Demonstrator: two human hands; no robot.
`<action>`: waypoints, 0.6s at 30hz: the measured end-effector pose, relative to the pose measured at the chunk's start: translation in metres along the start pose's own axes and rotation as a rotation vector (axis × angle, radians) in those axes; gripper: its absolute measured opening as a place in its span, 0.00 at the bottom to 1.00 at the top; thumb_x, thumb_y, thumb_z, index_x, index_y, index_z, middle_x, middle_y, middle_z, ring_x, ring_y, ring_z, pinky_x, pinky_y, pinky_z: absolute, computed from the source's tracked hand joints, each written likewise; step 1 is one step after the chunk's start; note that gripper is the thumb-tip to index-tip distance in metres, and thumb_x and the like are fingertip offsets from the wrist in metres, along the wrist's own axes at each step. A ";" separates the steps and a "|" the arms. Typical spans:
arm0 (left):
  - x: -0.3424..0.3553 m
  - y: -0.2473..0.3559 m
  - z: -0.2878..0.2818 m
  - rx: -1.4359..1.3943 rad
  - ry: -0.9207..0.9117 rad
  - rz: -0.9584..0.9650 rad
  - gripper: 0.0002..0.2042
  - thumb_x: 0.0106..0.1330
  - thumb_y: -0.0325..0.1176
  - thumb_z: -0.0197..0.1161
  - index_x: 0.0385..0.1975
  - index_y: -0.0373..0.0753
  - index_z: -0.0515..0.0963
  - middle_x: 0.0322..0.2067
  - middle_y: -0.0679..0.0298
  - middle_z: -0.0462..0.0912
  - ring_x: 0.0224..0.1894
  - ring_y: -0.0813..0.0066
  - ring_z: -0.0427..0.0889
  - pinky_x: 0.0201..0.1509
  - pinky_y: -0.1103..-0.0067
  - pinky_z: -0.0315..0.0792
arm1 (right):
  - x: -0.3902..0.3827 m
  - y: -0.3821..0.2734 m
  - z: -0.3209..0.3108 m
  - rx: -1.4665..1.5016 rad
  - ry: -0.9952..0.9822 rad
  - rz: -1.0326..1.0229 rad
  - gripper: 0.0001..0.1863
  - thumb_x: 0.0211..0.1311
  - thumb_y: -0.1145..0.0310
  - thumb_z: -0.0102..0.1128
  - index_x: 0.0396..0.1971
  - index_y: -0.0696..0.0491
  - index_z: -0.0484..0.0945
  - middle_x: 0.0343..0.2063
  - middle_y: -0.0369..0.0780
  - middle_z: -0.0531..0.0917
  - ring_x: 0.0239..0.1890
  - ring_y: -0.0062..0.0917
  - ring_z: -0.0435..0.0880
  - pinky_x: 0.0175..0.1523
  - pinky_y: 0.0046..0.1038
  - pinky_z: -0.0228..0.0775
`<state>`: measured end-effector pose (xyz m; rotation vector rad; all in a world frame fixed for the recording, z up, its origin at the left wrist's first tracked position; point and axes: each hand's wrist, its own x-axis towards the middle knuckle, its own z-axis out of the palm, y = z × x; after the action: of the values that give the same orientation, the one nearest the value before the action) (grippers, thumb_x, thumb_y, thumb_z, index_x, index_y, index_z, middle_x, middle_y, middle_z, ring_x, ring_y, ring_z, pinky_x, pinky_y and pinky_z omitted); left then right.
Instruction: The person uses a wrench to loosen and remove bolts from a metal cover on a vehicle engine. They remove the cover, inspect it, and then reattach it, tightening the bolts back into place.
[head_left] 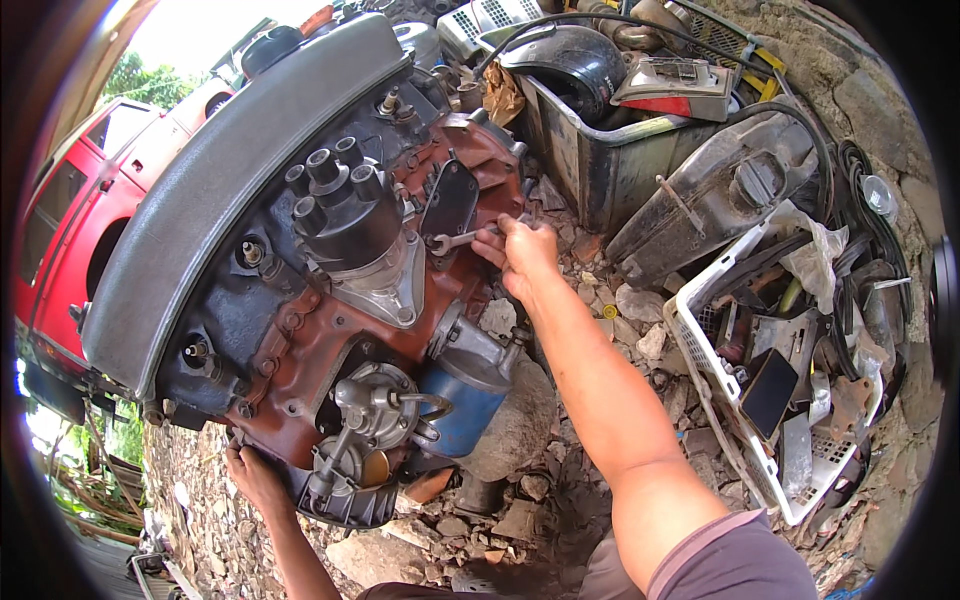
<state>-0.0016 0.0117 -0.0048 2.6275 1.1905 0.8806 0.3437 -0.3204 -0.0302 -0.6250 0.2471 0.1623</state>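
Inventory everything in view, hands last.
engine: one, red and black, centre
valve cover: one, grey, engine top
distributor cap: one, black, mid-engine
filter: one, blue, lower engine
wrench: one, silver, right hand
vehicle: one, red, left
bin: one, dark, upper right
helmet: one, black, in bin
tank: one, grey, beside bin
large crate: one, white, right
phone: one, black, in crate
clutter: uncountable, mixed, throughout
stones: countless, grey, ground
left hand: one, engine's lower left
right hand: one, holding wrench

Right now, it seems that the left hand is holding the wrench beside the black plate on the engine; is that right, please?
Not quite: the head view shows the right hand holding the wrench beside the black plate on the engine; the left hand is at the engine's lower edge.
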 end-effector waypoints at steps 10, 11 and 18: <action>-0.002 0.017 -0.005 -0.158 0.002 -0.156 0.24 0.66 0.37 0.42 0.56 0.26 0.69 0.57 0.40 0.68 0.59 0.48 0.65 0.65 0.65 0.56 | 0.011 0.008 -0.003 0.027 -0.074 0.049 0.06 0.65 0.78 0.50 0.38 0.64 0.67 0.34 0.46 0.75 0.29 0.34 0.84 0.35 0.36 0.86; -0.002 0.014 -0.004 -0.121 0.008 -0.124 0.24 0.66 0.38 0.42 0.55 0.26 0.69 0.57 0.41 0.68 0.59 0.48 0.65 0.65 0.65 0.56 | 0.010 0.006 0.000 0.021 -0.090 0.036 0.07 0.65 0.78 0.50 0.39 0.64 0.67 0.34 0.46 0.75 0.29 0.34 0.84 0.34 0.35 0.85; -0.002 -0.010 0.005 0.082 0.029 0.027 0.23 0.68 0.38 0.42 0.55 0.27 0.69 0.55 0.42 0.69 0.58 0.50 0.66 0.64 0.66 0.56 | 0.017 -0.008 0.008 -0.066 -0.243 -0.198 0.24 0.64 0.74 0.55 0.54 0.62 0.54 0.35 0.47 0.76 0.26 0.30 0.83 0.30 0.30 0.83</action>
<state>-0.0059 0.0179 -0.0131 2.7098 1.2266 0.8963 0.3636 -0.3206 -0.0240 -0.6850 -0.0552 0.0545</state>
